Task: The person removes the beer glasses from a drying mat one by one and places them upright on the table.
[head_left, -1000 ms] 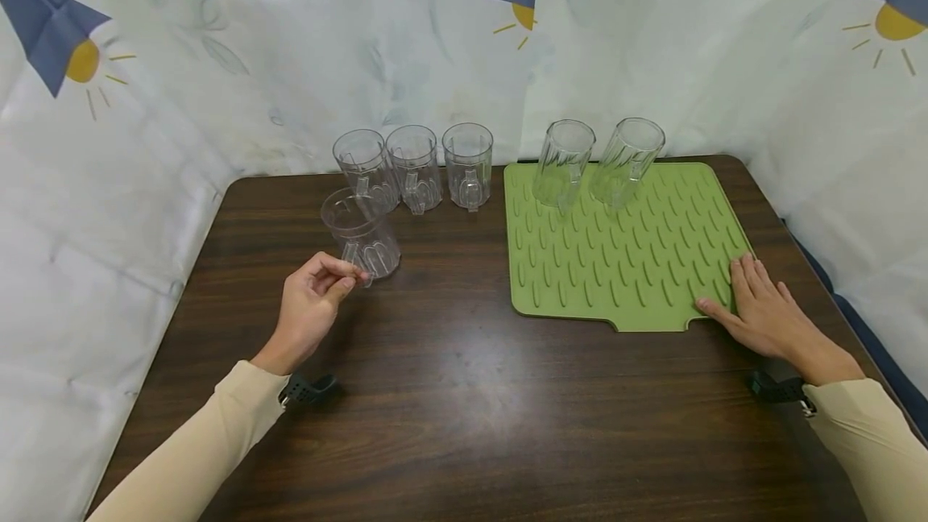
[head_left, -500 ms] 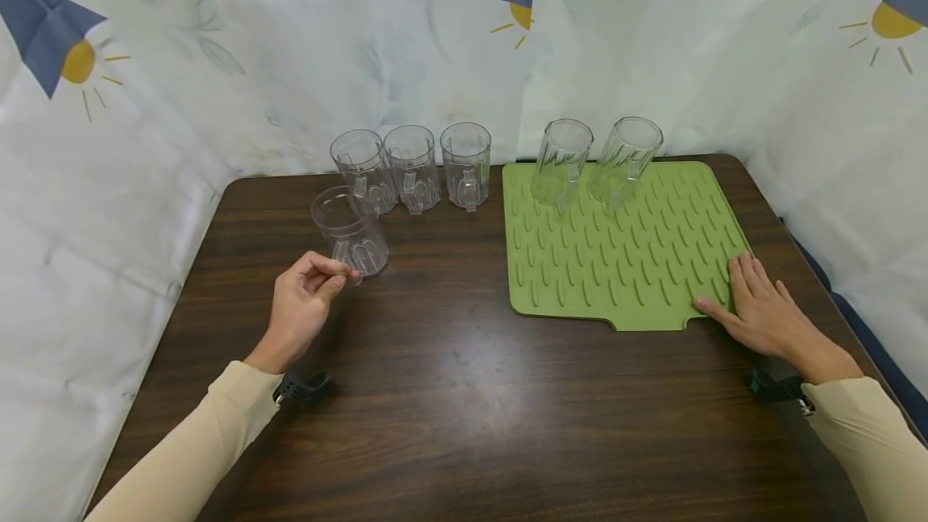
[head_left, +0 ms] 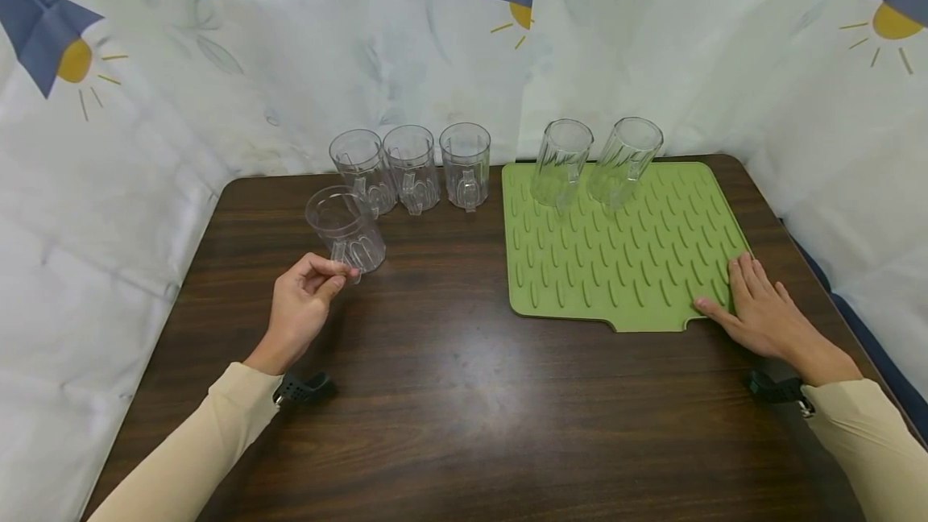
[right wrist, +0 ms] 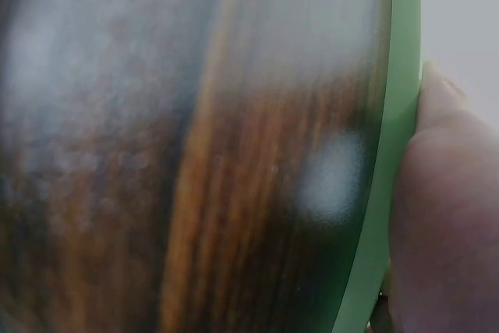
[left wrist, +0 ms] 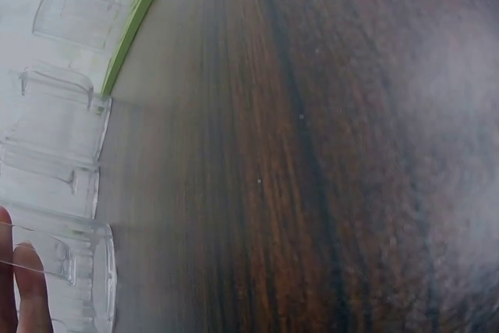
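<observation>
My left hand pinches the handle of a clear mug between thumb and fingers, at the left part of the dark wooden table. The mug's mouth faces up and it leans slightly left. In the left wrist view, two fingertips show at the clear handle. On the right, my right hand lies flat with its fingers spread on the near right corner of a green ridged mat. From the right wrist view, the thumb rests along the mat's edge.
Behind the held mug stand three more clear mugs, a left one, a middle one and a right one. Two taller clear mugs, one left and one right, stand at the mat's back edge. A white printed curtain hangs behind the table.
My left hand has shifted a little left, carrying the mug left and slightly back by its handle. The right hand stays on the mat.
</observation>
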The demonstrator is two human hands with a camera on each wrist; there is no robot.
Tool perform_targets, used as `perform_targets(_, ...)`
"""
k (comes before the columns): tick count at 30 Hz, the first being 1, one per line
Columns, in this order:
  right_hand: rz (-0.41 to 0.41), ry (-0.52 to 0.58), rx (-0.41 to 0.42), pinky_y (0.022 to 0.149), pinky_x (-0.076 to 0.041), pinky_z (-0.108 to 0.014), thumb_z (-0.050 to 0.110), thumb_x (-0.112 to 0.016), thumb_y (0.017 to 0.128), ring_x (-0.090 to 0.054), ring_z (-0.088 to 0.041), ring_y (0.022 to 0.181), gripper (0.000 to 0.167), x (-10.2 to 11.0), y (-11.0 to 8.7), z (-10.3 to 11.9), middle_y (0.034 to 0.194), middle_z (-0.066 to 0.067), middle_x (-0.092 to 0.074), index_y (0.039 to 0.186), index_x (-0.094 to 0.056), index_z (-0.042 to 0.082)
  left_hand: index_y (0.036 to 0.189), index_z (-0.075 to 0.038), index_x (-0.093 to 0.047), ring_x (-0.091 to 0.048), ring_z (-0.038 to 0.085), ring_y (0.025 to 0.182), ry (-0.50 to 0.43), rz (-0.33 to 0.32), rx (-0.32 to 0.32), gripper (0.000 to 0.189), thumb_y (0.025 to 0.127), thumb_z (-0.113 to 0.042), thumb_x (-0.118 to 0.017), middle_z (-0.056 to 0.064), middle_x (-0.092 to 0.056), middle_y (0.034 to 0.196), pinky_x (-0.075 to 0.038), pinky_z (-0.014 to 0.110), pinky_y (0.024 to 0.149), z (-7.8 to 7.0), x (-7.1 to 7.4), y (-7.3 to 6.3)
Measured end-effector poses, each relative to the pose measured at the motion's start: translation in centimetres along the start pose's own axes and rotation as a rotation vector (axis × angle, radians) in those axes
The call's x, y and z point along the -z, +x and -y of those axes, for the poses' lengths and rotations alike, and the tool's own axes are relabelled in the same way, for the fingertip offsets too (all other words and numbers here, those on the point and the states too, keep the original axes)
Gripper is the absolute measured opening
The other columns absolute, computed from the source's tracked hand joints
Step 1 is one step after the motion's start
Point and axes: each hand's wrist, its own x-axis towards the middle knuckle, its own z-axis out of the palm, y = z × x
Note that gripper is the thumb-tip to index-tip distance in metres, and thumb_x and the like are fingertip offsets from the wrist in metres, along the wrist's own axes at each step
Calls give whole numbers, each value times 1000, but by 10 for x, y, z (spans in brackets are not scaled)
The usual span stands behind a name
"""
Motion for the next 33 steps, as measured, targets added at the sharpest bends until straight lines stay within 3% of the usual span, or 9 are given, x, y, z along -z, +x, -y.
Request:
perform_targets(12, -7, 11, 6, 116, -8, -83, 59, -40, 107, 12, -58, 154, 101, -1, 0, -2, 163, -39, 20, 159, 10, -12, 106, 17, -59, -75, 0, 94, 19, -38, 8, 12, 95, 13, -63, -11, -77, 96, -58, 11, 90, -4, 0, -3)
perform_targets(21, -19, 16, 16, 115, -9, -83, 59, -42, 107, 11, -58, 154, 102, -1, -2, -2, 163, -39, 20, 159, 10, -12, 116, 8, -67, -73, -3, 99, 175, -66, 45, 26, 95, -6, -74, -16, -76, 104, -59, 11, 86, -11, 1, -6)
perform_targets(28, -18, 14, 25, 115, -9, -84, 58, -42, 107, 12, -58, 154, 102, -3, -2, -4, 163, -39, 20, 159, 10, -12, 119, 3, -69, -71, -2, 98, 225, -140, 38, 32, 90, -7, -79, -11, -74, 107, -57, 10, 87, -14, 3, -6)
perform_targets(33, -23, 15, 30, 115, -9, -84, 58, -42, 107, 11, -58, 154, 101, -2, -2, -5, 163, -39, 19, 159, 10, -12, 119, 1, -70, -72, 2, 95, 186, -209, 43, 34, 87, -4, -82, -10, -73, 105, -57, 10, 83, -18, 6, -6)
